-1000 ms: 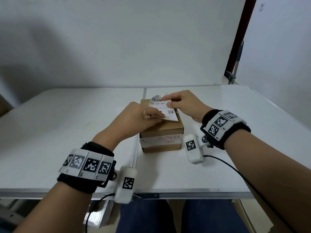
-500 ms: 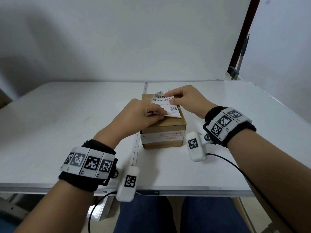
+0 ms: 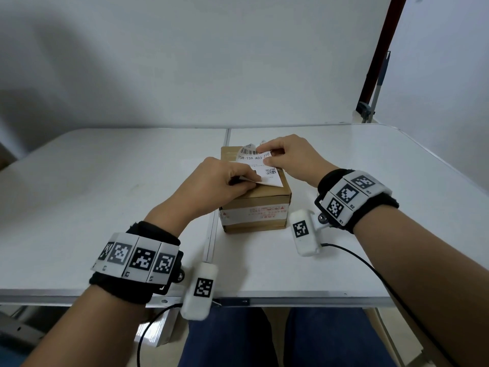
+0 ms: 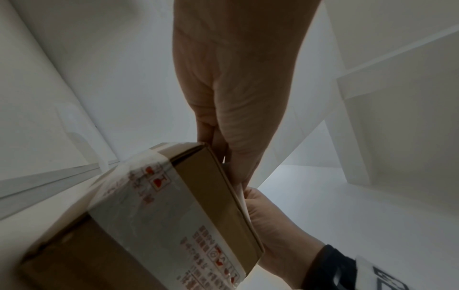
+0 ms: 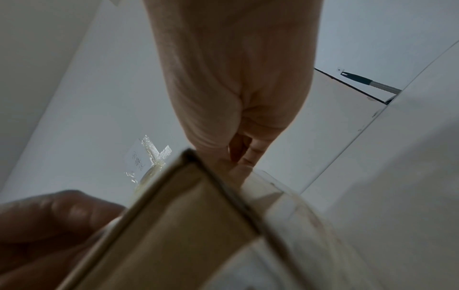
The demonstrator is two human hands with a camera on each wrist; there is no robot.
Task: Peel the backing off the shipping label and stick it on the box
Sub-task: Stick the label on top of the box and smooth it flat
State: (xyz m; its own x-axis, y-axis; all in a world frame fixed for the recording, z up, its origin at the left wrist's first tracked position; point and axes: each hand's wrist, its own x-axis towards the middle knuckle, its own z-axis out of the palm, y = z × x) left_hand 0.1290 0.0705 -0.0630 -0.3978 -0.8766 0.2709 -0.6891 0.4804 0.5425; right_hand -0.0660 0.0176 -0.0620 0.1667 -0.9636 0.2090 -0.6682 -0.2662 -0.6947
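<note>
A brown cardboard box (image 3: 260, 205) with a taped front stands mid-table. On its top lies a white shipping label (image 3: 255, 161) with a barcode and a QR code, its far end curling up. My left hand (image 3: 252, 180) pinches the label's near left corner. My right hand (image 3: 264, 156) pinches its right edge between thumb and forefinger. From the left wrist the box (image 4: 174, 215) shows from its front, with the left hand (image 4: 233, 127) on its top edge. From the right wrist the box (image 5: 188, 225) fills the lower frame below the right hand (image 5: 236, 108). The label's underside is hidden.
The white folding table (image 3: 105, 207) has a seam (image 3: 211, 245) running front to back just left of the box. A dark red pole (image 3: 378, 56) stands at the back right corner. A black cable (image 3: 370, 266) trails from my right wrist. The wall is close behind.
Both hands keep their pinches on the label over the box top. The head view has tilted a little; the box has not moved.
</note>
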